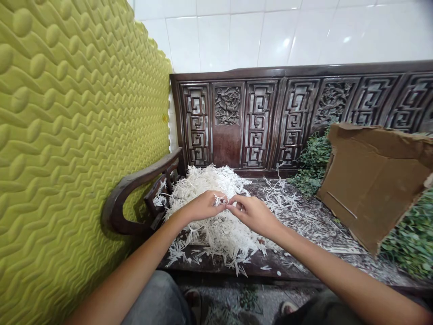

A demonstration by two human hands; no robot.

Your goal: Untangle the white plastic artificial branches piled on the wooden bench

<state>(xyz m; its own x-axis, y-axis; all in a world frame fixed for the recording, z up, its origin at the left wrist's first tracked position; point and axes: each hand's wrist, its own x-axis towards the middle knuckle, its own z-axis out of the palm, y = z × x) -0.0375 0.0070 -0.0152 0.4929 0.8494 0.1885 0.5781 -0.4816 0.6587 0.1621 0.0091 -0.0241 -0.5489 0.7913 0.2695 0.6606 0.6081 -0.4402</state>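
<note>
The left forearm [131, 266] and right forearm [324, 259] reach forward and angle inward, bare to the wrist. The left hand [204, 206] is palm-down, its fingertips [219, 198] pinched together, and the right hand [252, 215] sits just beside it, fingers curled inward.
</note>
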